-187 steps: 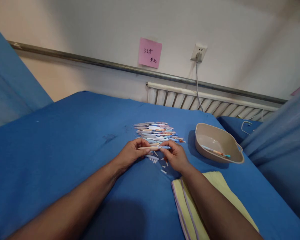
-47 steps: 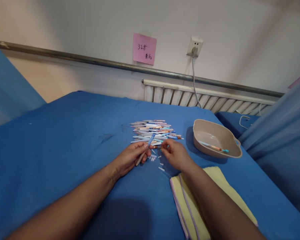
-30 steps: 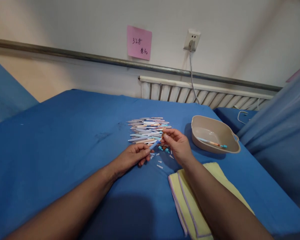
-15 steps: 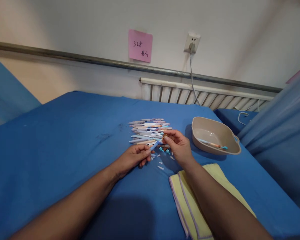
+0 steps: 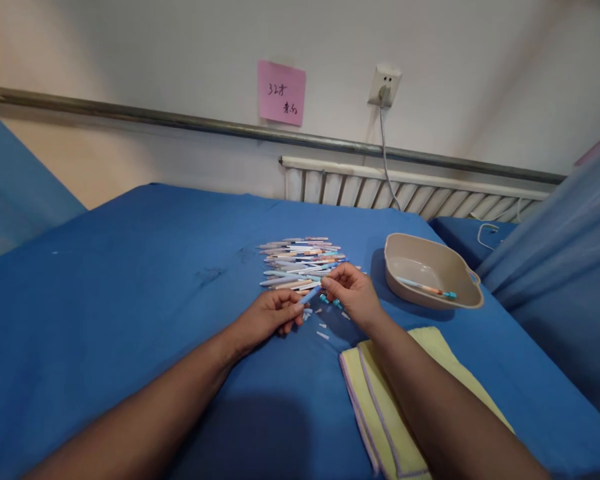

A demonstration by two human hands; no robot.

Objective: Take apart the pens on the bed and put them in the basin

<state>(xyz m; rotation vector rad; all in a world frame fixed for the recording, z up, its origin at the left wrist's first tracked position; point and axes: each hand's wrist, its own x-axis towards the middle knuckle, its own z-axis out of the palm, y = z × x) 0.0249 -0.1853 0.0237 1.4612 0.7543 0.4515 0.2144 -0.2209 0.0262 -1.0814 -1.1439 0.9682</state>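
My left hand (image 5: 275, 312) holds a blue pen (image 5: 310, 295) between thumb and fingers, tilted up to the right. At the pen's upper end, the thumb and fingertips of my right hand (image 5: 353, 291) are pinched together; any small part between them is hidden. Just behind both hands lies a pile of pens (image 5: 300, 257), mostly side by side, in pale blue, white, grey and orange. Below the pen, small whitish tapered pieces (image 5: 323, 335) and several teal pieces (image 5: 337, 303) are scattered on the blue cloth (image 5: 205, 227).
A beige plastic basin (image 5: 473, 297) stands at the right with an orange and blue pen (image 5: 425, 287) inside. Under my right forearm is a folded yellow towel (image 5: 375, 407). Behind the table are a radiator (image 5: 350, 187), a metal rail (image 5: 180, 120) and a plugged-in cable (image 5: 387, 167).
My right fingertips have moved slightly left and down, closer to the upper end of the blue pen. My left hand has barely moved and keeps its hold.
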